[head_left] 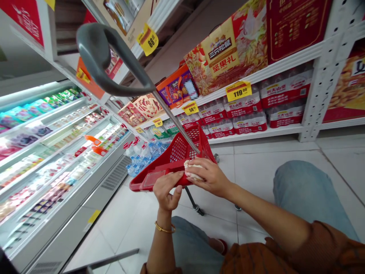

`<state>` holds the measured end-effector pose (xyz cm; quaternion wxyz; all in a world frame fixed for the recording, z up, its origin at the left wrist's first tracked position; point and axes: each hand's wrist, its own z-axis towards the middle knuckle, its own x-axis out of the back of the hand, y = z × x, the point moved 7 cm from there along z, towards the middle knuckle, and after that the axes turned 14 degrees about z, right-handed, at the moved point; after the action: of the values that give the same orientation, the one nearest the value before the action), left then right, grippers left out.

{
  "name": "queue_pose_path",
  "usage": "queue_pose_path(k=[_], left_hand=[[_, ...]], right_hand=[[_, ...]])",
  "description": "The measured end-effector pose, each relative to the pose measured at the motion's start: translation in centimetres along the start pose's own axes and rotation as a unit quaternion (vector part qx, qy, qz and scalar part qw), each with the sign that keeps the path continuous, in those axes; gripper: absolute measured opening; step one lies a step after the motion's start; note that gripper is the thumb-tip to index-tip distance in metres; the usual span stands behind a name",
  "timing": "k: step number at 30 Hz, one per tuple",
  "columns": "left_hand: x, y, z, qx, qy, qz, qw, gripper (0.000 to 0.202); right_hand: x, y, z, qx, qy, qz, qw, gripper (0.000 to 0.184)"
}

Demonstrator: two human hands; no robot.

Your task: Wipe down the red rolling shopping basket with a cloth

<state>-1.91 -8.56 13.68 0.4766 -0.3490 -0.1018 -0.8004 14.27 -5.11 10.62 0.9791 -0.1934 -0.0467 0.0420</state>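
"Pale packet (193, 170), where is it?"

"Held in the right hand (209, 177) against the red wheeled shopping basket (179, 149), centre frame; the left hand (167, 191) grips the basket's edge just beside it."

The two hands sit close together in front of the body, just apart. The left hand (167, 190) rises from an almost upright left forearm (162, 243), its fingers (168, 182) curled forward and its thumb (178, 193) bent inward. The right arm (265, 207) reaches in from the lower right, and the right hand (208, 177) lies palm down, its fingers (196, 167) curved over and closed
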Motion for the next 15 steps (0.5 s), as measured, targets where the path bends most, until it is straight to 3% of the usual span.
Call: queue_pose_path(k=[7, 15], left_hand=[[0.4, -2.3, -1.2, 0.025, 0.011, -0.039, 0.999, 0.034], [0.4, -3.3, -1.8, 0.033, 0.030, 0.002, 0.999, 0.033]], right_hand=[[-2.3, -0.7, -0.8, -0.001, -0.001, -0.005, 1.000, 0.023], [-4.6, -0.3, -1.5, 0.000, 0.002, -0.004, 1.000, 0.029]])
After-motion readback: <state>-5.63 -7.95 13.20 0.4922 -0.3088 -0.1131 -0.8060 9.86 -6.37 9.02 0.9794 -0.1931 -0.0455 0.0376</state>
